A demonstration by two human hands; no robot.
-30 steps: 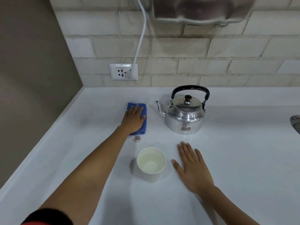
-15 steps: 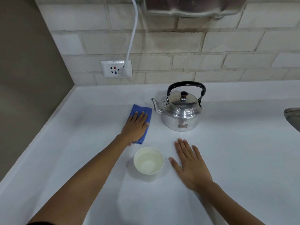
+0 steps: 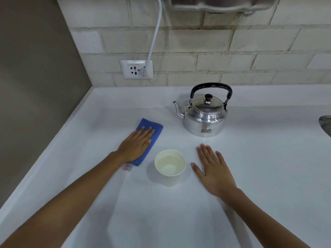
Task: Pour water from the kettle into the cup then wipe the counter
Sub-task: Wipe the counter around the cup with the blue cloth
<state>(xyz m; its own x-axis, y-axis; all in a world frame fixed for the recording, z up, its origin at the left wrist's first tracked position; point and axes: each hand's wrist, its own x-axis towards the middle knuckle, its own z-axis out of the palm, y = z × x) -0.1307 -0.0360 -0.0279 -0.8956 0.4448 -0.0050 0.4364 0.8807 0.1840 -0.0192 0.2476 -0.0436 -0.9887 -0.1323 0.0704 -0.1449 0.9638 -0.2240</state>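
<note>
A shiny metal kettle (image 3: 205,117) with a black handle stands upright on the white counter (image 3: 259,167), spout pointing left. In front of it stands a white paper cup (image 3: 170,164) with water in it. My left hand (image 3: 137,144) presses flat on a folded blue cloth (image 3: 154,131) to the left of the cup; a small tag sticks out at the cloth's near end. To the right of the cup, my right hand (image 3: 214,168) lies flat on the counter, fingers apart, holding nothing.
A brick wall runs along the back with a wall socket (image 3: 136,69) and a white cable (image 3: 154,36) plugged into it. A grey side wall closes the left. A metal sink edge (image 3: 326,125) shows at the far right.
My left hand has slid the blue cloth to the left and nearer to me, away from the kettle. My right hand stays flat beside the cup.
</note>
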